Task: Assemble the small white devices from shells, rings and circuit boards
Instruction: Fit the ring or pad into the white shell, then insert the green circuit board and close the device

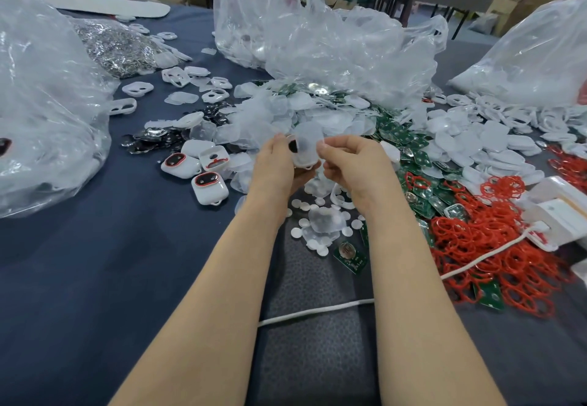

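— Shell (304, 151) in both our hands, above the middle of the counter (95, 246)?
— Yes. Our left hand (279, 164) has its grip curled round it; our right hand (351, 164) pinches its right edge. Finished devices (197, 167) lie left, red rings (495, 246) near right.

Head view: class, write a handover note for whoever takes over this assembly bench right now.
Left hand and right hand both grip one white shell with a translucent cover, held above the table.
Red rings lie heaped at right; green circuit boards beside them; loose shells far right.
Done: two closed devices at left; a third shell lies open with a red ring in it.
Left: finish the held unit, then the piles.
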Tool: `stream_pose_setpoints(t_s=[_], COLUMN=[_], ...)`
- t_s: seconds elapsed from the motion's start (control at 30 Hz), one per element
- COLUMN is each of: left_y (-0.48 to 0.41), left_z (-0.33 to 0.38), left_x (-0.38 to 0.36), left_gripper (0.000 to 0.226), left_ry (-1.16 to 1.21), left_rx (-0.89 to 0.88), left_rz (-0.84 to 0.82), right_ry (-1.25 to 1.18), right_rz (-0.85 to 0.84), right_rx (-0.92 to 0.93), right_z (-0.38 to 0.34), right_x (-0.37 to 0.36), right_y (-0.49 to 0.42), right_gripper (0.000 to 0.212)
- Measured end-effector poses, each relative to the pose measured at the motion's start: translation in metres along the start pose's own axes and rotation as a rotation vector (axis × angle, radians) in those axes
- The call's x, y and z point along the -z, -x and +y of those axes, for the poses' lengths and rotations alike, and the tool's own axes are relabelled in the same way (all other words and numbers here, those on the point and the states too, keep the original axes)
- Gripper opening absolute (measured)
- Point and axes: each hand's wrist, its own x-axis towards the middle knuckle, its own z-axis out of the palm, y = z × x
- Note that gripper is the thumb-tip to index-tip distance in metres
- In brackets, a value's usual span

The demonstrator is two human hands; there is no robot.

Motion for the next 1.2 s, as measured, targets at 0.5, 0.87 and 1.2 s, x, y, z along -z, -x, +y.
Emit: stream_pose_setpoints(t_s=[0.5, 0.87, 1.2], left_y=[0.002, 0.001, 0.000], left_z=[-0.009, -0.010, -0.010], left_x=[0.003, 0.002, 0.006], left_gripper=[0.029, 0.024, 0.022], left_ry=[-0.178, -0.171, -0.155], left_rx=[-0.165, -0.216, -0.215], left_rz=[-0.069, -0.027, 0.034], right_ry=[0.618, 0.525, 0.481], right_rz=[0.226, 0.264, 0.220], right_rx=[0.325, 0.333, 0.324], right_z=[0.009, 0.010, 0.011], right_x=[-0.023, -0.024, -0.027], right_y=[0.006, 0.007, 0.007], right_gripper=[0.012, 0.009, 0.012])
